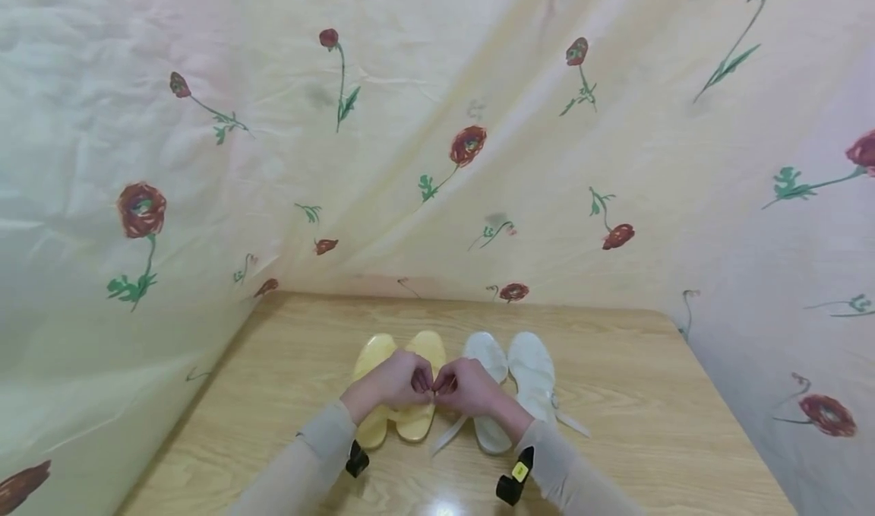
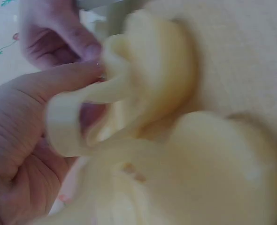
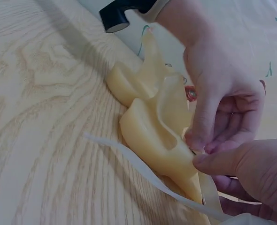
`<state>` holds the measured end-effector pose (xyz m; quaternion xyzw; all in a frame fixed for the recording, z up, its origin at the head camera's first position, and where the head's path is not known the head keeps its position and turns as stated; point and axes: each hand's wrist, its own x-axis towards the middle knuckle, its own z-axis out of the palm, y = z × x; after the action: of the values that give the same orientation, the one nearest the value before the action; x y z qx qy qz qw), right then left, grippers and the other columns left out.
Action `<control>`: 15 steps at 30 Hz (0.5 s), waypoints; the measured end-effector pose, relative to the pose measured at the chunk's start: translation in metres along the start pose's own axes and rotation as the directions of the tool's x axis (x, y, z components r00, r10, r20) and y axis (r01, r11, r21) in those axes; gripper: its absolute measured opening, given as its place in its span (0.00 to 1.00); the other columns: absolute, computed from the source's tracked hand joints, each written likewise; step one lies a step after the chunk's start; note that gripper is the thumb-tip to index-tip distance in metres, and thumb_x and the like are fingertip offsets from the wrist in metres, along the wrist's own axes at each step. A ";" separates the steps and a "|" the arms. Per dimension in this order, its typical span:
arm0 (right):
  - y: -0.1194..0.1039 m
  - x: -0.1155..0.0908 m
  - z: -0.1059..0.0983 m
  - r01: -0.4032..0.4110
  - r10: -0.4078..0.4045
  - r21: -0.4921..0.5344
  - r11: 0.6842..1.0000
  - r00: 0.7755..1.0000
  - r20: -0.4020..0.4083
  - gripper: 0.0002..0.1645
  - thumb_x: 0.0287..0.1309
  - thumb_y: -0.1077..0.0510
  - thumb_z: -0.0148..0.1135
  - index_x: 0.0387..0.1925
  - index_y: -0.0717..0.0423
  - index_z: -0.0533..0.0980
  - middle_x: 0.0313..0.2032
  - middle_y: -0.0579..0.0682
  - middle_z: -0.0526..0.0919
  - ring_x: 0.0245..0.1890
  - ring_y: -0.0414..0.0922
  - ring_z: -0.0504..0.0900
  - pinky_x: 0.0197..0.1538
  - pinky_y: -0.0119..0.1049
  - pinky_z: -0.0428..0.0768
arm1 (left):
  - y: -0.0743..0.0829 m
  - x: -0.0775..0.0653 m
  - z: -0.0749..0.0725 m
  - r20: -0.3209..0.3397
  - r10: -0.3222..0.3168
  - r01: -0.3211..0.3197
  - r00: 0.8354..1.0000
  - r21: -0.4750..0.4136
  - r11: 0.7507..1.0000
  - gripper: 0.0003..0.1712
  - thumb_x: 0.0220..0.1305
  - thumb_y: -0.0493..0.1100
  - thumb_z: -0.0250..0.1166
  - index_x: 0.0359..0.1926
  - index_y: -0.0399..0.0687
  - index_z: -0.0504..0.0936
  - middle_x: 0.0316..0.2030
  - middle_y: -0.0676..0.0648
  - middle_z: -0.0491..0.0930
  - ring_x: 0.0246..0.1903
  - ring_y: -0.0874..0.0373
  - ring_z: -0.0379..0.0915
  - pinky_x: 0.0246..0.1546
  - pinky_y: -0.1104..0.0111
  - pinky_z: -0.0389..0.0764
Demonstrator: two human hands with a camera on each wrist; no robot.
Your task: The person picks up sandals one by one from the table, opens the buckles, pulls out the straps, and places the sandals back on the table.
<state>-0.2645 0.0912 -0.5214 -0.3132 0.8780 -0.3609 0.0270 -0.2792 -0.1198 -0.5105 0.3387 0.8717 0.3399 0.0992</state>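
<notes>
So we've got both hands meeting over the right yellow sandal (image 1: 426, 345), which sits on the table (image 1: 636, 394) between its mate, the left yellow sandal (image 1: 373, 356), and a pair of white sandals (image 1: 532, 371). Our left hand (image 1: 396, 379) and right hand (image 1: 468, 387) each have fingers and thumb closed in a narrow pinch on the sandal's thin strap (image 2: 62, 126), with the fingertips practically touching. Can't tell whether the strap end runs through a buckle, the fingers hide it.

Why hold it like that? Our guess is that the strap is so floppy one hand has to steady it while the other does the fiddly bit. The sandal isn't being gripped itself, so we reckon the table is meant to carry it. Pairs are side by side, probably so each outer strap is easy to reach.

As for direction, the sandal's long axis runs away from us, leaning a touch right at the far end. The toe seems to point to the back of the table, with the heel on our side.
</notes>
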 end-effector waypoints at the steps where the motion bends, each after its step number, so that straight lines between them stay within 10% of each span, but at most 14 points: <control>1: 0.000 0.000 0.000 -0.007 0.007 -0.003 1.000 1.000 -0.001 0.04 0.56 0.62 0.78 0.31 0.57 0.88 0.27 0.47 0.90 0.28 0.31 0.82 0.34 0.24 0.81 | 0.002 0.001 -0.002 0.014 -0.002 0.002 1.000 0.026 1.000 0.05 0.58 0.33 0.78 0.31 0.43 0.88 0.30 0.48 0.90 0.29 0.70 0.82 0.34 0.78 0.84; 15: -0.004 0.000 -0.002 -0.152 0.152 0.005 0.988 0.988 -0.017 0.04 0.54 0.56 0.80 0.28 0.51 0.90 0.24 0.42 0.90 0.24 0.29 0.80 0.31 0.25 0.80 | 0.008 0.010 -0.005 0.065 0.005 -0.014 0.998 0.141 0.990 0.02 0.61 0.34 0.78 0.30 0.41 0.94 0.28 0.48 0.92 0.24 0.73 0.79 0.30 0.82 0.80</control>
<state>-0.2633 0.0901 -0.5170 -0.2420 0.8989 -0.3623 0.0474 -0.2845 -0.1115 -0.5003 0.3598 0.8884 0.2666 0.1012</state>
